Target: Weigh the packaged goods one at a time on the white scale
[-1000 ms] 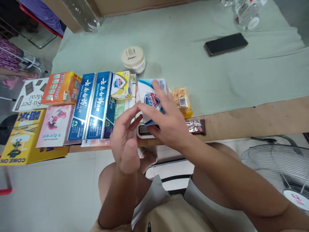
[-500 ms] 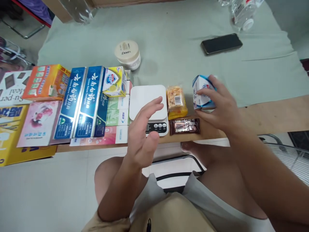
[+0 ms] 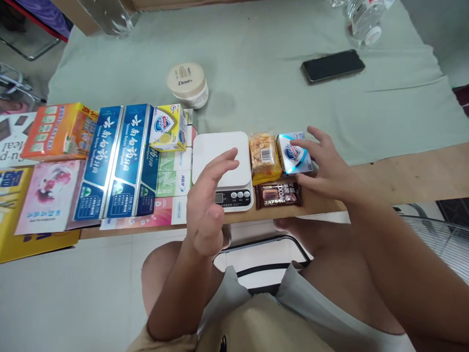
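a small white-and-blue carton [image 3: 287, 160] is laid beside a clear-and-yellow snack packet [image 3: 266, 173]; its placement seems nearly finished. it is framed by the right hand [image 3: 330, 171], fingers parted, contact uncertain. the left hand [image 3: 205, 210], open and empty, is held near a flat white scale [image 3: 209, 146]. for clean release, an unhooked fingertip is called for.

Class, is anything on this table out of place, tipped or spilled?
The clear bottle at the far right seems to lie on its side, unlike the upright jar. The large yellow box at the near left appears to jut past the table edge. No spill shows; the white soap box by the right hand looks undamaged.
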Demonstrator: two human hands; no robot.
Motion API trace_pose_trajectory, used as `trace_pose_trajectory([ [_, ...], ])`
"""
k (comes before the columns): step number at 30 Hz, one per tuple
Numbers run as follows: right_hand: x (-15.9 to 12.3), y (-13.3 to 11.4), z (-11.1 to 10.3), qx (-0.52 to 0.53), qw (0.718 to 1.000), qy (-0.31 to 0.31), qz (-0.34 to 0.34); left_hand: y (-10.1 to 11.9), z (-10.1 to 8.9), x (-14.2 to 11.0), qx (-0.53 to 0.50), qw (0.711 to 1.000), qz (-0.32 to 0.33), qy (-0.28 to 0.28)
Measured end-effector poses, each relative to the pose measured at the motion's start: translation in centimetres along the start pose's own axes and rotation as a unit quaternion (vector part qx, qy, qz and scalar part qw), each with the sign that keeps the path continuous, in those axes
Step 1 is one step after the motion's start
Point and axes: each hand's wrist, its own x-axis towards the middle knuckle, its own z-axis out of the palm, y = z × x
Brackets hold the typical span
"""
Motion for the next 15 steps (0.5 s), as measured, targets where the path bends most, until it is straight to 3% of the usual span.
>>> trace_pose_trajectory([
  [3, 0.0, -0.5, -0.4, 0.000, 1.000, -0.003, -0.010, -0.1, -0.1, 0.1, -0.009, 1.000, 0.000, 0.015],
  [5, 0.1, -1.0, -0.8, -0.006, 0.999, 0.031, -0.023, -0.3, -0.4, 0.0, -0.005, 0.999, -0.009, 0.034],
  [8, 0.8, -3.2, -1.2, -0.014, 0.986, 0.166, -0.030, -0.8, -1.4, 0.0, 0.023, 0.997, -0.040, 0.063],
  [11, 2.3, -7.4, -0.7, -0.002, 0.962, 0.264, -0.071, -1.5, -2.7, -0.1, 0.048, 0.992, -0.071, 0.093],
  [13, 3.8, -10.8, 0.5, 0.013, 0.958, 0.258, -0.125, -2.0, -3.5, -0.1, 0.057, 0.988, -0.093, 0.106],
  [15, 5.5, -14.1, 2.6, 0.032, 0.967, 0.191, -0.164, -2.3, -4.3, -0.1, 0.061, 0.985, -0.116, 0.115],
])
